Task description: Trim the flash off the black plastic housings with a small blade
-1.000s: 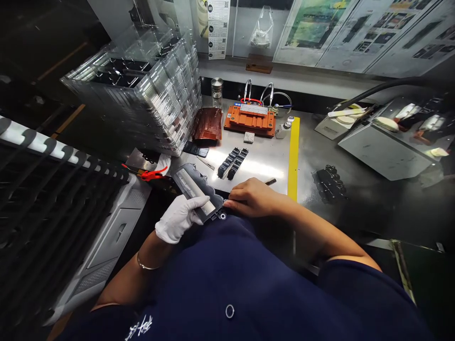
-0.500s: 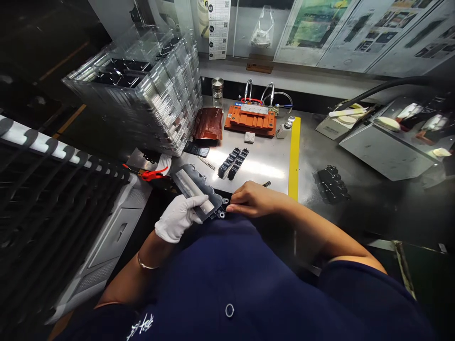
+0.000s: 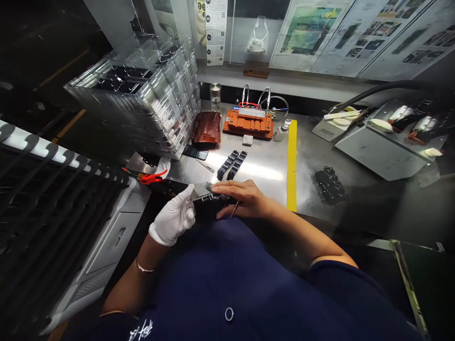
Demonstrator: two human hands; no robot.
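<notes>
My left hand (image 3: 173, 217), in a white glove, pinches one end of a dark grey moulded plastic part (image 3: 203, 191) just in front of my body. The part is tilted, so mostly its edge shows. My bare right hand (image 3: 245, 196) is closed around the other end, fingers over the top and thumb below. A thin metal tool (image 3: 234, 209) pokes out between that thumb and the fingers; its kind is unclear. Two black strip-shaped parts (image 3: 232, 165) lie beyond my hands on the steel table (image 3: 263, 173).
A tall stack of clear plastic trays (image 3: 167, 94) stands at the left. An orange fixture (image 3: 248, 124), a small bottle (image 3: 280, 131) and a lidded glass jar (image 3: 215, 97) are at the back. Right of the yellow tape (image 3: 292, 166) lies another black part (image 3: 329, 184). Red-handled pliers (image 3: 152, 177) sit left.
The grey part has been tipped from showing its broad face to showing its edge. My right hand has moved over its end, and the thin metal tool now shows.
</notes>
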